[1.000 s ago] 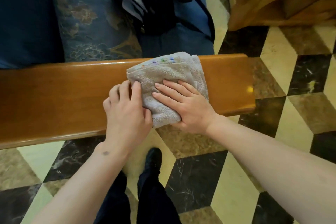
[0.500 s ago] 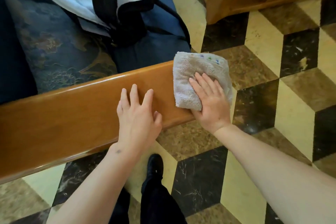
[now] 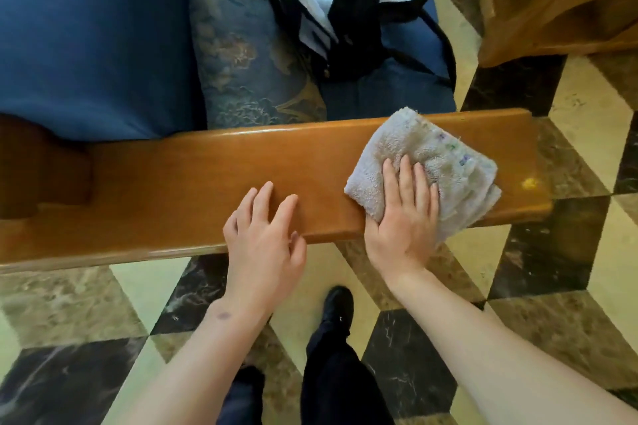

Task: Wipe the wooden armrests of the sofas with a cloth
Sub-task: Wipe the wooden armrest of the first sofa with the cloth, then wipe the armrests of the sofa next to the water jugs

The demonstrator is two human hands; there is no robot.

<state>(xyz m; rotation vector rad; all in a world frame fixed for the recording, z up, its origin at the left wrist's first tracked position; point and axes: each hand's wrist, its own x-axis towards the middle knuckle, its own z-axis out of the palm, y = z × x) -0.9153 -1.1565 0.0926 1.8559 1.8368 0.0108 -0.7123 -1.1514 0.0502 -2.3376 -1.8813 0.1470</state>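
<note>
A glossy wooden armrest (image 3: 193, 176) runs across the view from left to right, ending at the right above the floor. A folded grey cloth (image 3: 445, 162) lies on its right part. My right hand (image 3: 402, 217) presses flat on the cloth's near left side, thumb wrapped under the armrest's front edge. My left hand (image 3: 264, 235) rests on the bare wood just left of the cloth, fingers spread, holding nothing.
Behind the armrest is the blue sofa seat (image 3: 86, 45) with a patterned cushion (image 3: 248, 62) and a dark bag (image 3: 362, 21) on it. Another wooden piece of furniture (image 3: 552, 0) stands at the top right. My legs and black shoe (image 3: 338, 307) stand on the chequered marble floor.
The cloth under my right hand went out to the armrest's right end, then came back a little to the left. My left hand let go of the cloth and rests on the wood.
</note>
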